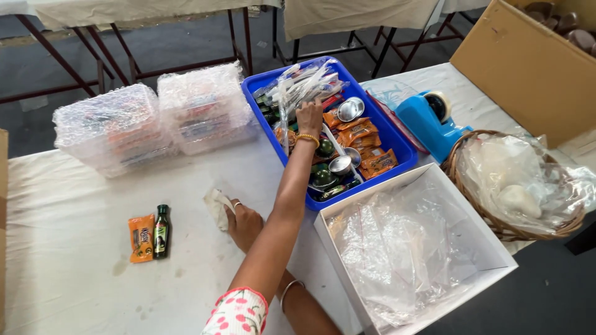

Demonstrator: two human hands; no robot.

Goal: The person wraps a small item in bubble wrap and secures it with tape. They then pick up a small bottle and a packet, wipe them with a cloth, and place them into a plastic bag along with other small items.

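My left hand [308, 116], with a gold bangle on its wrist, reaches across into the blue plastic tray [397, 139]. Its fingers are curled on a clear plastic packet [304, 84] at the tray's far end. The tray holds orange sachets [360, 131], small steel bowls [349, 109] and dark green bottles [323, 177]. My right hand [243, 223], wearing a ring, rests on the white tablecloth under the left arm. It pinches a crumpled white piece [216, 206]. A small green bottle [161, 231] and an orange sachet [141, 237] lie side by side to its left.
Two stacks of bubble-wrapped packs [155, 118] stand at the back left. A white box [481, 239] with clear bags sits at the front right. Beside it are a wicker basket [462, 155], a blue tape dispenser [428, 121] and a brown carton [528, 68].
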